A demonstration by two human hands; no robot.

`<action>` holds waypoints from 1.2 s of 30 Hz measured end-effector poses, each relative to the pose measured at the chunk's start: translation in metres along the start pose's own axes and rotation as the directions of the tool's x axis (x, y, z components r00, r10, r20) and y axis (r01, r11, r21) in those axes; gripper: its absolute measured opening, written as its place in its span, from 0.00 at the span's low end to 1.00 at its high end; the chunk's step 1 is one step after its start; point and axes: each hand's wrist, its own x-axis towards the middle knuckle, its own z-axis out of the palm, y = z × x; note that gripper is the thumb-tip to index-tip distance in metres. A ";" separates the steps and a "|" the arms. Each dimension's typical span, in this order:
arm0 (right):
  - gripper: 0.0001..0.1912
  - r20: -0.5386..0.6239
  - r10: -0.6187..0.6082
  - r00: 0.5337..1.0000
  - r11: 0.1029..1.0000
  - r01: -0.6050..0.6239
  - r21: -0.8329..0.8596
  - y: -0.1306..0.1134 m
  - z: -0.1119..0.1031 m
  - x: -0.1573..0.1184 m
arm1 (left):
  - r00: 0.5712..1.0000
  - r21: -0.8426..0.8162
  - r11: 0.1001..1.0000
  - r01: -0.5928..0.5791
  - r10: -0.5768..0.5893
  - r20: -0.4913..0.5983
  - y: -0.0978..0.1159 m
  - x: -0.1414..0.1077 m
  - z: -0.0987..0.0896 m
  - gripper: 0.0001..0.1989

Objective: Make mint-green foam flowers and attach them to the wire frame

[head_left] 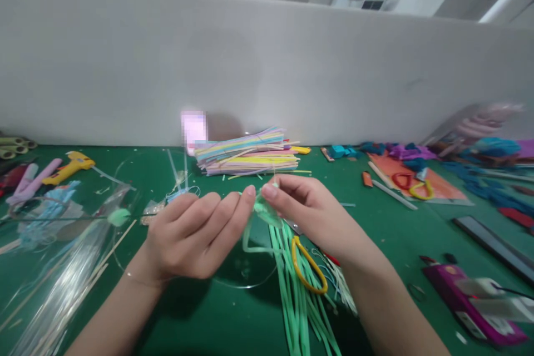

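Note:
My left hand [196, 236] and my right hand [315, 214] meet in front of me, above the green table. Between their fingertips is a pale green pipe cleaner [247, 236], bent and bunched up near the top, with its lower end angling down and to the right. Both hands are closed in a pinch on it; the left fingertips are partly hidden behind its own fingers. Just below lies a bundle of green pipe cleaners [292, 295]. Yellow-handled scissors [308, 267] rest on that bundle, their blades mostly under my right hand.
Pastel pipe cleaner bundles [246, 156] lie by the white partition [267, 67]. A yellow glue gun [70, 167] and clear plastic sleeves [70, 283] are at left. A purple power strip [471, 306], an orange sheet [442, 178] and more scissors [421, 189] are at right.

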 end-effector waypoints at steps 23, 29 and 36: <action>0.15 -0.018 -0.042 0.999 0.982 0.045 0.183 -0.008 0.006 -0.008 | 0.971 -0.158 0.965 0.207 -0.223 -0.089 0.006 0.012 -0.002 0.06; 0.17 -0.058 -0.043 0.997 0.989 0.051 0.141 -0.003 0.004 -0.004 | 0.968 -0.202 0.953 0.225 -0.242 -0.062 0.007 0.005 0.006 0.09; 0.13 -0.182 -0.077 0.980 0.981 0.107 0.161 -0.004 0.001 -0.006 | 0.987 -0.120 0.986 0.112 -0.125 -0.098 0.002 0.004 -0.007 0.08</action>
